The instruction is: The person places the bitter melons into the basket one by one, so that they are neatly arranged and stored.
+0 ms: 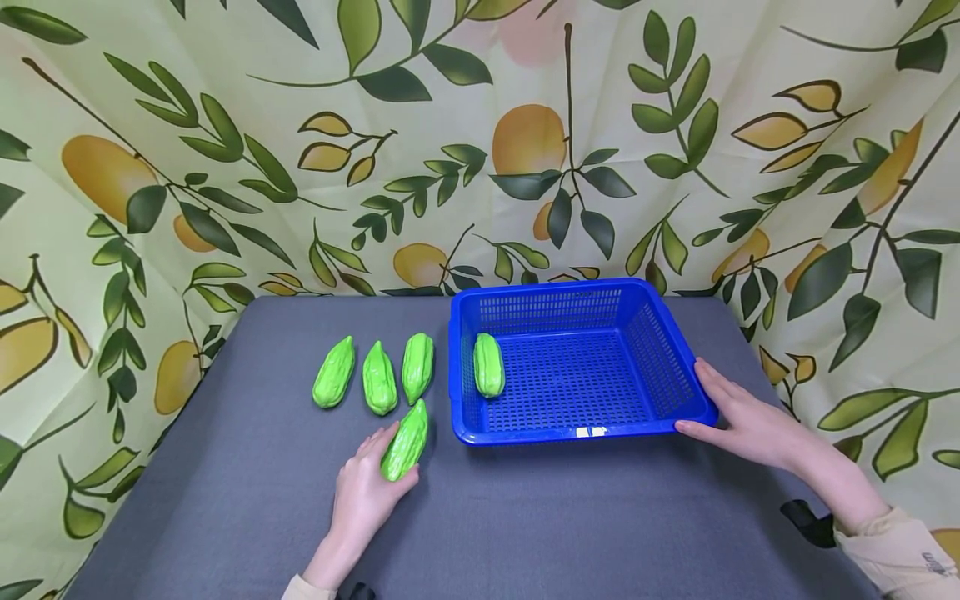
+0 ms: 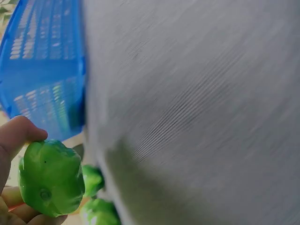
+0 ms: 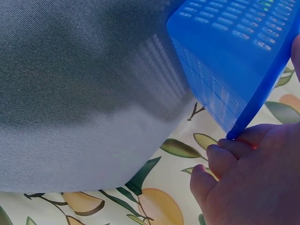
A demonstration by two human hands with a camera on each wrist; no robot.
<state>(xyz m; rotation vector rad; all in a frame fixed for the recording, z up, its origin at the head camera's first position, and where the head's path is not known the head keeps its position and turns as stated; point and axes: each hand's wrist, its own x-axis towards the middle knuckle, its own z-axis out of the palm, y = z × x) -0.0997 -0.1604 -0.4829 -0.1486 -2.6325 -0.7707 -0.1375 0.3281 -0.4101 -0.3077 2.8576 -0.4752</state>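
My left hand (image 1: 365, 492) grips a bright green, ribbed bitter gourd (image 1: 406, 442) between thumb and fingers, held left of the basket's front corner. The left wrist view shows the blunt end of that gourd (image 2: 51, 178) facing the camera, thumb on top. My right hand (image 1: 750, 423) holds the front right corner of a blue plastic basket (image 1: 585, 431), thumb at the front and fingers along the side rim. From the right wrist, my fingers (image 3: 234, 149) meet the basket rim. One bitter gourd (image 1: 489, 365) lies inside the basket, against its left side.
Three more bitter gourds stand in a row left of the basket: one far left (image 1: 333, 372), one in the middle (image 1: 379, 379), one nearest the basket (image 1: 417, 368). A grey cloth (image 1: 540, 517) covers the table. Behind hangs a fruit-and-leaf patterned curtain (image 1: 450, 108).
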